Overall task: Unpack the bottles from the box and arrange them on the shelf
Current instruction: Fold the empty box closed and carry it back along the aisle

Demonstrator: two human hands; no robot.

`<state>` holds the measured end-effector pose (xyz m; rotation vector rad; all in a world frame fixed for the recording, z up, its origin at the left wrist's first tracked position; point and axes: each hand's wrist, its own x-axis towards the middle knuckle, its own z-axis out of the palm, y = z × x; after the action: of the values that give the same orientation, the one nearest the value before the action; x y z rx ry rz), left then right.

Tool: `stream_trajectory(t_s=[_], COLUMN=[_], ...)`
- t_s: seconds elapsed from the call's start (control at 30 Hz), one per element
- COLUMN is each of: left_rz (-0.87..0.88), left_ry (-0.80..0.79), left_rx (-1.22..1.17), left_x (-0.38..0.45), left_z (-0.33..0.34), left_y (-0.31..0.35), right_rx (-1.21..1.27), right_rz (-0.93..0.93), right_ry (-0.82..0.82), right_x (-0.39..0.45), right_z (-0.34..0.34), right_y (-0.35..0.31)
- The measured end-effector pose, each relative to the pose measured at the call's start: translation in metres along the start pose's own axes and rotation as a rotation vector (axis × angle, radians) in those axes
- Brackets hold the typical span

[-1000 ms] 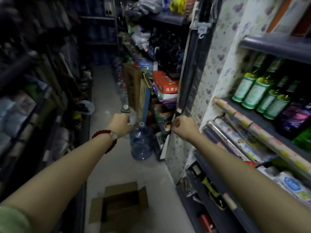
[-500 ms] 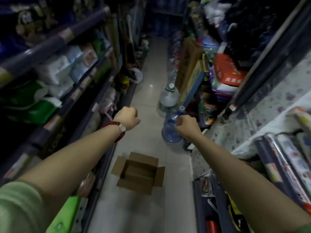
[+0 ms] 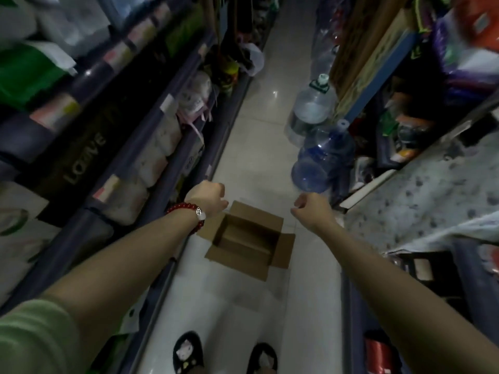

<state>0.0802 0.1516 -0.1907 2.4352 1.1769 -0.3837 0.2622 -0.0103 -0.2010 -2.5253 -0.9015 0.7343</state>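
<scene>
Since half a second ago: view tipped down; box nearer, both fists lower over it.
Fingers: left hand [image 3: 209,197] curled shut, empty; right hand [image 3: 310,205] loosely curled, empty.
Wrist: one red bead bracelet [image 3: 189,213], left.
Box [image 3: 248,238]: one, cardboard, on the aisle floor between the hands, flaps open, visible inside looks empty.
Bottles from it: none in view.
Progress: unpacking seemingly done; shelf arrangement not checkable.
Water jugs [image 3: 322,159]: two, beyond the box.
Slippers [image 3: 187,352]: two.
</scene>
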Motion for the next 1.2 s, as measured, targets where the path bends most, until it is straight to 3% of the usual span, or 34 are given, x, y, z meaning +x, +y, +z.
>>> stream_trajectory(t_s=[0.37, 0.7, 1.03, 1.2], left_rz=[-0.063, -0.038, -0.054, -0.156], left_ry=[-0.008, 0.089, 0.233, 0.222], left_rx=[0.02, 0.019, -0.001, -0.112], left_x=[0.119, 0.214, 0.249, 0.255], left_z=[0.207, 0.347, 0.393, 0.405], left_y=[-0.082, -0.155, -0.178, -0.191], right_rx=[-0.018, -0.028, -0.019, -0.103], right_rz=[0.067, 0.0, -0.026, -0.081], right_ry=[-0.007, 0.011, 0.109, 0.299], right_x=[0.087, 0.17, 0.184, 0.176], right_z=[0.199, 0.351, 0.394, 0.387], right_y=[0.114, 0.187, 0.218, 0.235])
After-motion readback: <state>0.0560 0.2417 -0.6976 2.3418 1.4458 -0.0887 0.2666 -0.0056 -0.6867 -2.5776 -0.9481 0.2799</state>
